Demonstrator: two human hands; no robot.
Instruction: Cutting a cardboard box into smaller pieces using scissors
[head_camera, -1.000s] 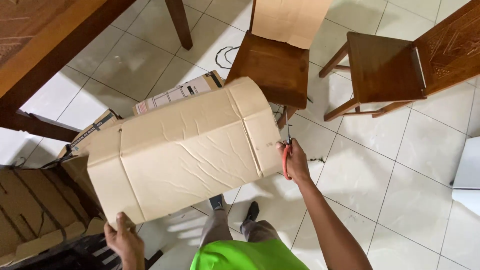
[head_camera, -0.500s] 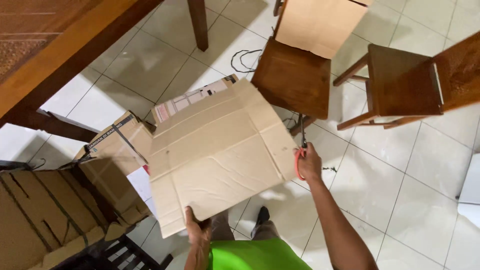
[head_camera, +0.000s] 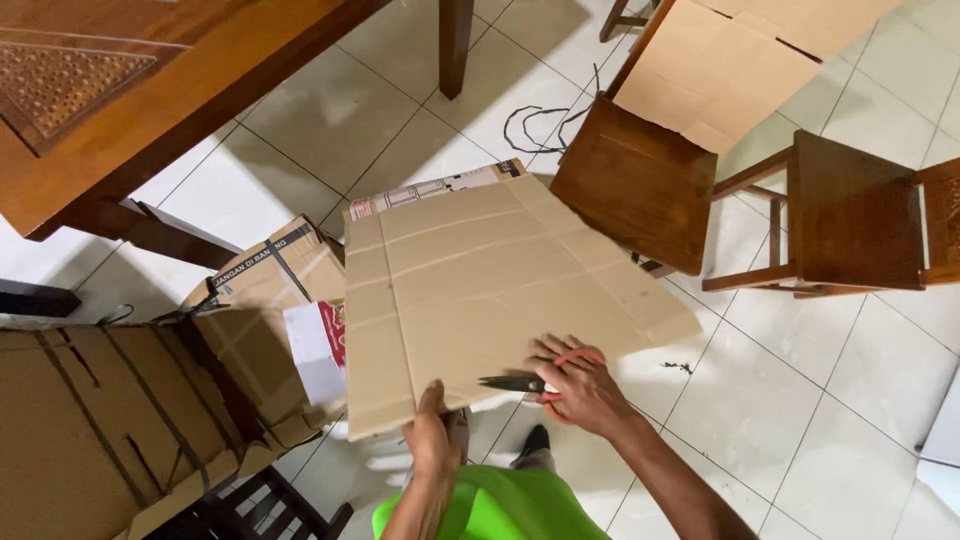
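Note:
A large flat sheet of brown cardboard (head_camera: 480, 290) with fold creases is held out level in front of me, above the tiled floor. My left hand (head_camera: 432, 438) grips its near edge from below, thumb on top. My right hand (head_camera: 578, 385) rests on the sheet's near right part and holds scissors with red handles (head_camera: 520, 383), the dark blades pointing left over the cardboard's edge.
Several cardboard boxes (head_camera: 150, 400) are stacked at the left. A wooden table (head_camera: 130, 90) fills the top left. Two wooden chairs (head_camera: 640, 180) (head_camera: 860, 210) stand at the right, one bearing another cardboard sheet (head_camera: 740, 60). A black cable (head_camera: 540, 120) lies on the floor.
The cardboard has swung from a tilted, folded pose to flat. My right hand with the scissors moved from the sheet's right side to its near edge; my left hand shifted right.

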